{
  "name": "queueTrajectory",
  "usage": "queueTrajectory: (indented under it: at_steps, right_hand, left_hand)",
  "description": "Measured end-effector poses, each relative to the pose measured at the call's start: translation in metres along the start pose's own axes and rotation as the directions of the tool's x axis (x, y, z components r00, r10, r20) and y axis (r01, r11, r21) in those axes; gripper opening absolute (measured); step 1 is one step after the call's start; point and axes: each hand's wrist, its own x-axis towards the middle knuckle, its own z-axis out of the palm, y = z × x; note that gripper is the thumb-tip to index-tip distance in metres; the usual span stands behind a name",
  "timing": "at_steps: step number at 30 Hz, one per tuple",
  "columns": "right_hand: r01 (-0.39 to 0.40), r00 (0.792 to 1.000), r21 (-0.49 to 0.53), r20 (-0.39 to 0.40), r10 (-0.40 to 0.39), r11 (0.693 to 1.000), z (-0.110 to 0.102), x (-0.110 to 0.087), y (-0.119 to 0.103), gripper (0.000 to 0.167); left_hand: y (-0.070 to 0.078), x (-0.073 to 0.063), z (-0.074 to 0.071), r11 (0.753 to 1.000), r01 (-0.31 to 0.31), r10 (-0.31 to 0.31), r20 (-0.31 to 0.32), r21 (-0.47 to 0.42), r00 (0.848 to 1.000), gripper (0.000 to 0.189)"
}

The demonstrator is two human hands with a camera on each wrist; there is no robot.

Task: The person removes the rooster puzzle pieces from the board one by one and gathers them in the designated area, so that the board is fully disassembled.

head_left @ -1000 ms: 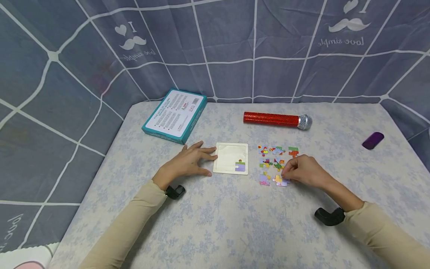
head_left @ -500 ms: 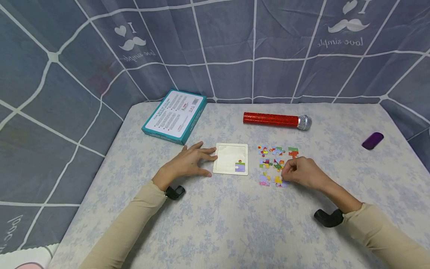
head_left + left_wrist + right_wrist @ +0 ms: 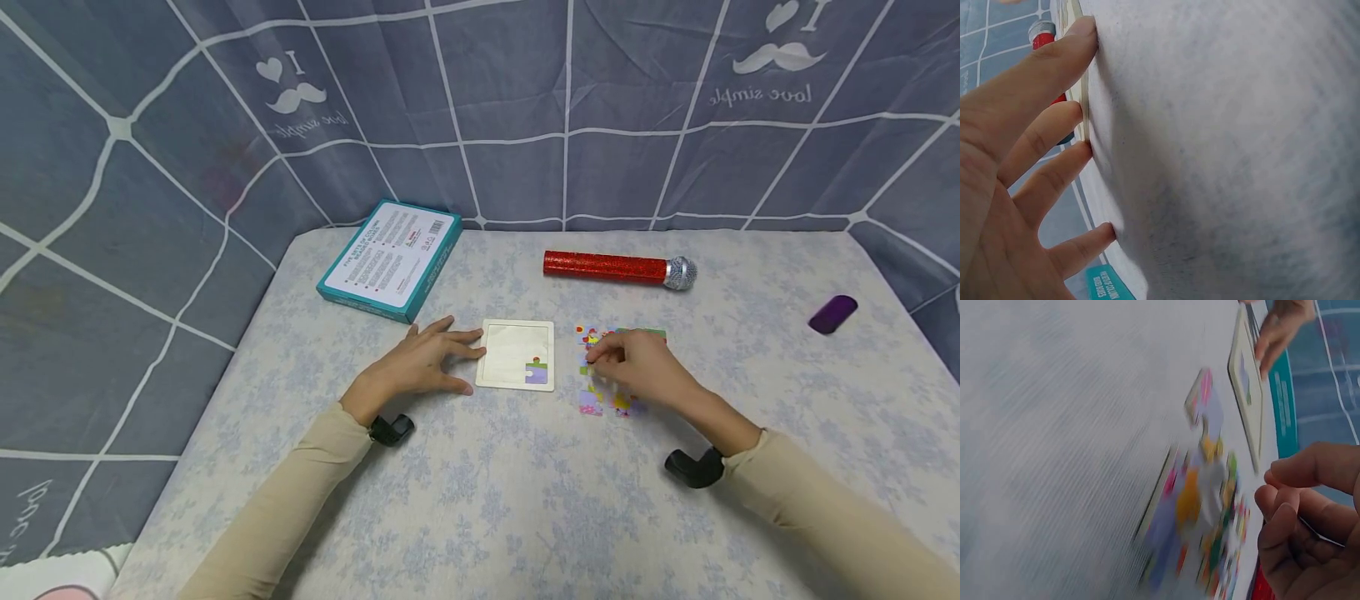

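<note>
My left hand [image 3: 420, 358] lies with fingers spread at the left side of a square, rimmed puzzle tray [image 3: 552, 358]. Two fingertips meet its edge in the left wrist view. One purple-and-green puzzle piece [image 3: 536, 373] sits in the tray's lower right corner. My right hand [image 3: 645, 367] hovers over loose puzzle pieces [image 3: 590, 404] right of the tray and hides several of them. In the right wrist view its thumb and fingers [image 3: 1282, 519] curl together; I cannot tell whether they pinch a piece. A yellow-and-purple piece [image 3: 1188, 500] shows below, blurred.
A teal box [image 3: 390, 258] with a white printed label lies behind my left hand. Beyond the pieces lies a red glittery microphone [image 3: 607, 267] with a silver head. A small purple object [image 3: 832, 314] is at the far right. A checked curtain [image 3: 517, 175] stands behind the table.
My right hand has moved left and slightly away from me, from the lower right pieces to above the left and middle ones. My left hand and the tray have stayed in place.
</note>
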Motion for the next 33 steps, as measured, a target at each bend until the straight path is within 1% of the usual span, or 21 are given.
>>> queueTrajectory:
  at_steps: [5, 9, 13, 18, 23, 28, 33]
  right_hand:
    - [0.076, 0.997, -0.045, 0.021, -0.075, 0.996, 0.019, 0.018, -0.015, 0.019]
    - [0.114, 0.993, -0.056, 0.037, -0.112, 0.992, 0.032, 0.028, -0.023, 0.02]
    - [0.142, 0.989, -0.076, 0.042, -0.139, 0.987, 0.039, 0.036, -0.028, 0.023]
    - [0.16, 0.986, -0.121, 0.057, -0.154, 0.98, 0.042, 0.04, -0.034, 0.024]
    - [0.179, 0.983, -0.15, 0.078, -0.169, 0.972, 0.041, 0.04, -0.036, 0.019]
    - [0.164, 0.985, -0.121, 0.069, -0.157, 0.979, 0.042, 0.041, -0.036, 0.014]
    - [0.133, 0.99, -0.058, 0.045, -0.131, 0.989, 0.043, 0.041, -0.036, 0.01]
  left_hand:
    - [0.0, 0.0, 0.0, 1.0, 0.005, -0.005, 0.002, -0.002, 1.0, 0.067]
    - [0.001, 0.0, 0.0, 1.0, 0.005, -0.005, 0.006, 0.005, 1.0, 0.067]
    - [0.001, 0.001, 0.0, 1.0, 0.005, -0.005, 0.007, 0.011, 1.0, 0.067]
    - [0.001, 0.0, 0.0, 1.0, 0.012, -0.012, 0.009, 0.007, 1.0, 0.067]
    - [0.002, -0.001, -0.001, 1.0, 0.014, -0.014, 0.008, 0.007, 1.0, 0.067]
    - [0.002, -0.001, -0.001, 1.0, 0.02, -0.02, 0.008, 0.0, 1.0, 0.067]
    - [0.002, -0.001, 0.0, 1.0, 0.013, -0.013, 0.007, 0.004, 1.0, 0.067]
